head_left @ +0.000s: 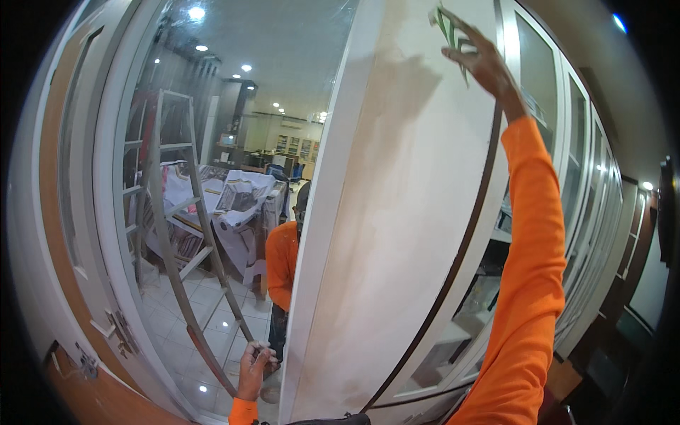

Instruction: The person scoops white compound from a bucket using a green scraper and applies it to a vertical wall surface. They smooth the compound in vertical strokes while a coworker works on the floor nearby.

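My right hand reaches up to the top of a white wall panel with brownish, patchy staining down its left side. Pinched between its fingers and thumb is a folded, thin green-and-white sheet that looks like sandpaper, held at the panel's surface. Low down, by the glass and the panel's white edge frame, my left hand is raised with curled fingers. Whitish dust covers its fingertips, and whatever they may hold is too small to make out.
A glass pane stands left of the panel. Through or in it appear a stepladder, sheet-covered furniture and a person in orange, possibly a reflection. Glass-fronted cabinets line the right; a door is far left.
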`<state>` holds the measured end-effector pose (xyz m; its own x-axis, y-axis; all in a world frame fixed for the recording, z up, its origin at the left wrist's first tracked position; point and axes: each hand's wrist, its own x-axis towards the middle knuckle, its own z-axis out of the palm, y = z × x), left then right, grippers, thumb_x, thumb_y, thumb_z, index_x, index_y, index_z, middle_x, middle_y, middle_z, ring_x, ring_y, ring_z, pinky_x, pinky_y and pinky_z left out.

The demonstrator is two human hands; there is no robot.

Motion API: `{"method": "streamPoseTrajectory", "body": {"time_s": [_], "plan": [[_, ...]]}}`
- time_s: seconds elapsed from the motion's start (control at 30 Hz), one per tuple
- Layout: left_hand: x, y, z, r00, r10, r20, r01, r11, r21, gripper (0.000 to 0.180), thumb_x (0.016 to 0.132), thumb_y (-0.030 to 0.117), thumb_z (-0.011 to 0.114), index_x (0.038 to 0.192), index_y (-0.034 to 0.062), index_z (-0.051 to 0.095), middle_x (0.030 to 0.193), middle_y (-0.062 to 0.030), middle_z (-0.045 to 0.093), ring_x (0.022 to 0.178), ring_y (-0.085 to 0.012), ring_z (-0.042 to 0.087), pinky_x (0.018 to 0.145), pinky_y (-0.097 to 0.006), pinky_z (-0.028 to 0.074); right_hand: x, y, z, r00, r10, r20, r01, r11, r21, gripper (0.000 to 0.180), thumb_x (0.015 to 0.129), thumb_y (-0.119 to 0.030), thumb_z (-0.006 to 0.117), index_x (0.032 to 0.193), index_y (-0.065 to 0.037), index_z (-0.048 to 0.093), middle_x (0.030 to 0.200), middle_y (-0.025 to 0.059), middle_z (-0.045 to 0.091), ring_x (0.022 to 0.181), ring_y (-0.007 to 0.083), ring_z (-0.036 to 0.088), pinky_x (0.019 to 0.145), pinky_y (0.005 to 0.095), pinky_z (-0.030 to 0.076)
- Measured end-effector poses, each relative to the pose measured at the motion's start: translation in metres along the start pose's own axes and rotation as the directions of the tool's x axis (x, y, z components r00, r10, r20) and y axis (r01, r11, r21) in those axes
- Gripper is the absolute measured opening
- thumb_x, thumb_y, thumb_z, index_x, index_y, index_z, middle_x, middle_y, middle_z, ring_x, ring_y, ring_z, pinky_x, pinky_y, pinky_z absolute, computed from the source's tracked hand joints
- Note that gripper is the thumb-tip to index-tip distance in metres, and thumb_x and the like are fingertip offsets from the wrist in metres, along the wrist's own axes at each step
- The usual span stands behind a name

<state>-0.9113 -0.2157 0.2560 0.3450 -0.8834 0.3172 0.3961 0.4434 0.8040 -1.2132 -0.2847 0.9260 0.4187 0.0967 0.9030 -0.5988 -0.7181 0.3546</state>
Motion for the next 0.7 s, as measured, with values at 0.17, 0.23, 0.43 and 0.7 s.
{"method": "streamPoseTrajectory", "body": {"time_s": [0.17,0.23,0.43,0.7], "plan": [[0.029,-0.011,0.04,0.951,0.268,-0.151,-0.242,0.955,0.172,0.026,0.102,0.024,0.061,0.117,0.0045,0.053,0.094,-0.002,0.06,0.077,-0.0092,0.057,0.068,-0.026,0.05,0.087,0.011,0.012,0.993,-0.109,0.039,0.115,0.975,-0.191,0.078,0.083,-0.03,0.079,0.152,-0.023,0.045,0.14,0.0157,0.054,0.128,0.0293,0.054,0.11,0.0407,0.043],[0.04,-0.017,0.056,0.918,0.355,-0.177,-0.323,0.928,0.188,0.024,0.103,0.023,0.059,0.116,0.0047,0.052,0.098,-0.0013,0.054,0.086,-0.0085,0.052,0.077,-0.024,0.045,0.115,0.031,0.024,0.98,-0.197,0.02,0.19,0.904,-0.383,0.076,0.083,-0.029,0.079,0.151,-0.022,0.046,0.14,0.0152,0.054,0.125,0.0298,0.056,0.108,0.0406,0.045],[0.064,-0.035,0.073,0.811,0.493,-0.315,-0.396,0.859,0.325,0.024,0.104,0.023,0.054,0.116,0.0029,0.049,0.099,-0.0026,0.047,0.091,-0.0112,0.045,0.083,-0.025,0.039,0.135,0.023,0.031,0.982,-0.129,0.135,0.165,0.935,-0.313,0.07,0.085,-0.028,0.076,0.148,-0.017,0.049,0.143,0.0146,0.052,0.131,0.0318,0.052,0.113,0.0407,0.041],[0.073,-0.076,0.072,0.721,0.585,-0.372,-0.373,0.779,0.504,0.026,0.102,0.019,0.047,0.118,-0.0016,0.046,0.101,-0.0092,0.045,0.093,-0.0195,0.045,0.087,-0.034,0.039,0.172,0.033,0.015,0.926,-0.21,0.313,0.34,0.823,-0.455,0.064,0.085,-0.033,0.076,0.142,-0.013,0.056,0.144,0.0167,0.053,0.133,0.0328,0.05,0.114,0.0402,0.038]]}}
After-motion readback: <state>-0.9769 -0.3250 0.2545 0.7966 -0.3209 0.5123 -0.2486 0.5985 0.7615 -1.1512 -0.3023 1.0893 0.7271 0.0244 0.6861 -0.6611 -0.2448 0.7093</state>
